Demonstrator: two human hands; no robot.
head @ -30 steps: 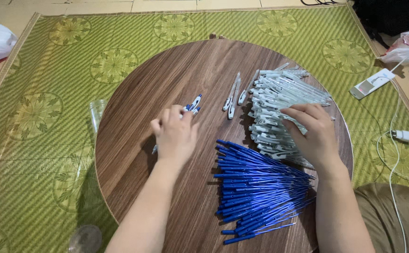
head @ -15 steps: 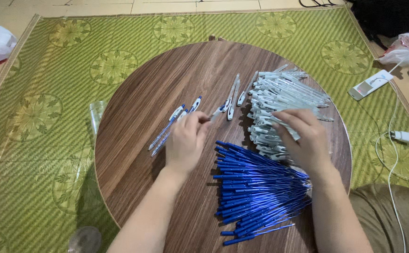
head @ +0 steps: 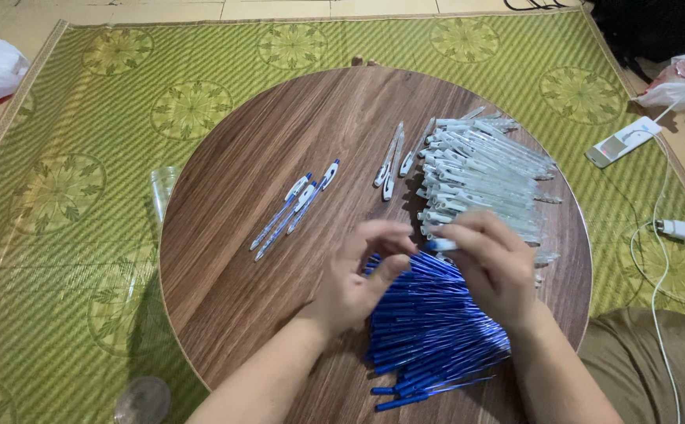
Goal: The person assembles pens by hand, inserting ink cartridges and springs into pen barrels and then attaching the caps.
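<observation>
Three assembled blue-and-white pens (head: 294,213) lie side by side on the left part of the round, dark wood-grain table (head: 232,267), which sits on a green woven mat with leaf medallions (head: 83,180). Right of them — near the table's middle — the left hand (head: 358,279) hovers over the near edge of a heap of thin blue ink refills (head: 429,338), fingers curled loosely and not closed on anything that shows. Just beside it, the right hand (head: 495,263) pinches a clear plastic pen barrel with a white tip (head: 441,245) between thumb and fingers, the tip pointing toward the left hand. Behind both hands lies a pile of clear empty pen barrels (head: 484,169), with a few loose ones (head: 393,161) at its left. Farther right on the mat rest a white power strip (head: 623,141) and its cable.
</observation>
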